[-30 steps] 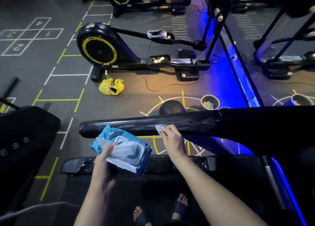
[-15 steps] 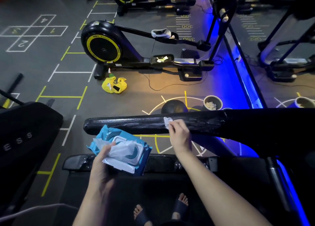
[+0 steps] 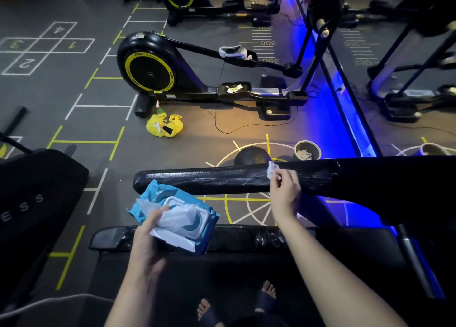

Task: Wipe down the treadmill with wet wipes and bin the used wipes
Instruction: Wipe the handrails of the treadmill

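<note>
I stand on the treadmill, whose black handrail point(image 3: 197, 181) crosses the middle of the head view with wet streaks on it. My right hand point(image 3: 283, 193) pinches a small crumpled white wet wipe point(image 3: 271, 170) against the rail's top, right of its middle. My left hand point(image 3: 150, 230) holds a blue pack of wet wipes point(image 3: 177, 215) with its white lid open, below the rail's left end. A round bin point(image 3: 307, 150) with white wipes inside stands on the floor just beyond the rail.
A black and yellow elliptical trainer point(image 3: 153, 67) stands ahead, with a yellow bag point(image 3: 164, 128) and a cable on the floor beside it. A dark ball point(image 3: 251, 155) lies left of the bin. Another black machine point(image 3: 32, 193) is at my left. My feet in sandals point(image 3: 266, 294) stand on the belt.
My right hand has slid the wipe rightward along the handrail. The left hand still holds the pack in about the same place.
</note>
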`<state>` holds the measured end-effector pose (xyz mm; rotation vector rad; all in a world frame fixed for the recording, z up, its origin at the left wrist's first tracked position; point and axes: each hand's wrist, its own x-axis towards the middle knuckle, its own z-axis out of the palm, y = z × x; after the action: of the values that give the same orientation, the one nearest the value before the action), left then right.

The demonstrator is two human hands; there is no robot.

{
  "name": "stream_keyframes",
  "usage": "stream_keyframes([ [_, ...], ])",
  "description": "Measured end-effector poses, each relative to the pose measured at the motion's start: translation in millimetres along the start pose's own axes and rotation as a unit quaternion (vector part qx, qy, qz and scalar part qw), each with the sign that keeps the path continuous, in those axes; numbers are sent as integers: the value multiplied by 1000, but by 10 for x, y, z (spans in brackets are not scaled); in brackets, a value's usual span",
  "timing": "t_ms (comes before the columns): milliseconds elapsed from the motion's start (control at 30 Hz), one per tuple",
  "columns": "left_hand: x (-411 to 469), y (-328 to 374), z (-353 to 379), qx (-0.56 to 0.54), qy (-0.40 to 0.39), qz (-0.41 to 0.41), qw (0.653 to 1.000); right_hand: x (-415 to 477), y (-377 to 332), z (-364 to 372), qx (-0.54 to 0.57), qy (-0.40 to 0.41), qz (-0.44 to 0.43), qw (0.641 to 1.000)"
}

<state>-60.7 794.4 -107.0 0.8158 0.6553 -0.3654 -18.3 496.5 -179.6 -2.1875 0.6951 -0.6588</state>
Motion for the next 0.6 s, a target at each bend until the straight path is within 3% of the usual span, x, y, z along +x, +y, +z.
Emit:
stream_keyframes([
  [200,65,134,-147,17,1,-1,1000,-305,-350,590,-20,-206,-34,978],
  [233,88,154,-188,18,1,-2,1000,-358,-402,673,-30,-211,-44,976],
  [300,133,210,-261,24,1,5,1000,-466,-515,736,-30,-184,-51,981],
  [400,166,302,-350,29,-2,22,999,-541,-516,550,10,-43,-50,998],
  [500,161,366,-435,28,2,50,998,-385,-277,263,27,71,14,997],
  [600,157,436,-483,34,16,57,998,-231,-169,195,19,94,64,993],
])
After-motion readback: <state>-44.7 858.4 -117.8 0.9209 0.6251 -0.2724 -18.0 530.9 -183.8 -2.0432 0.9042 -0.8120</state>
